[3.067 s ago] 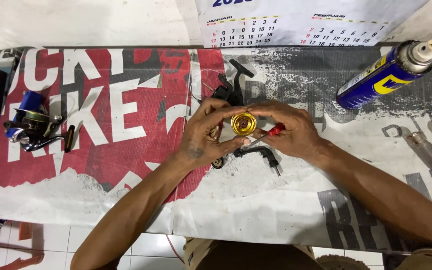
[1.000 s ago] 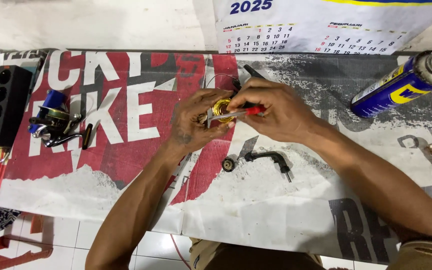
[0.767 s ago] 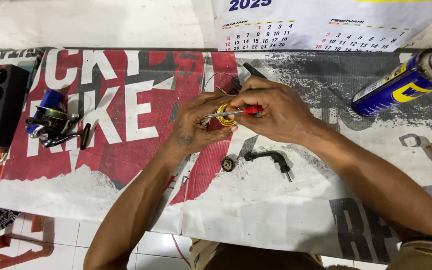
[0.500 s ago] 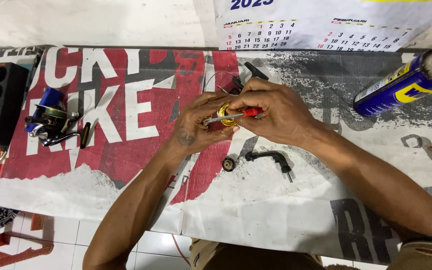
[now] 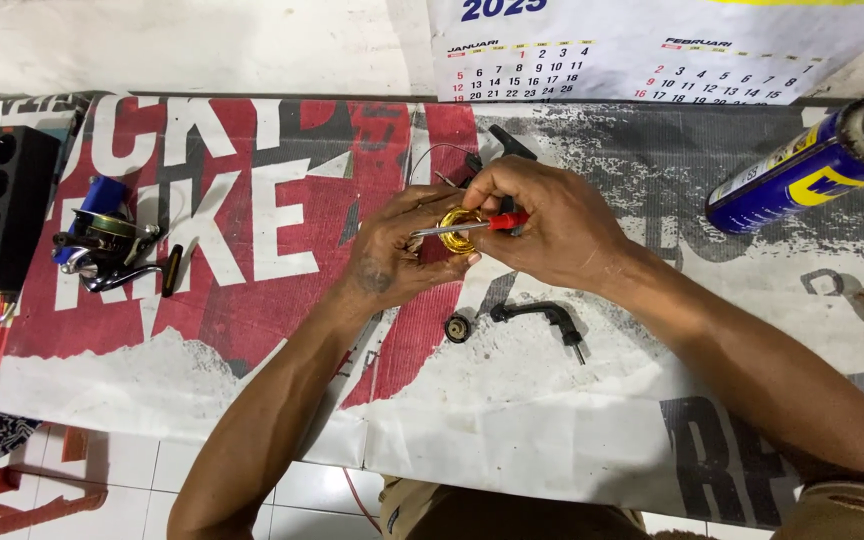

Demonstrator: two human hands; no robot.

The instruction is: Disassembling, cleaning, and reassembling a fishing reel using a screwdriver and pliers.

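Observation:
My left hand cups a gold-coloured spool of a fishing reel just above the printed banner that covers the work surface. My right hand grips a small screwdriver with a red handle; its metal shaft lies across the spool and points left. A black part of the reel body shows behind my fingers. A black crank handle and a small round black cap lie on the banner just below my hands.
A second fishing reel with a blue spool lies at the left, beside a black power strip. A blue and yellow spray can lies at the upper right. A wall calendar hangs behind. White floor tiles show below.
Three seconds ago the spool faced up between both hands. Since then my right hand has laid the screwdriver across it; over the last second the hands have barely moved.

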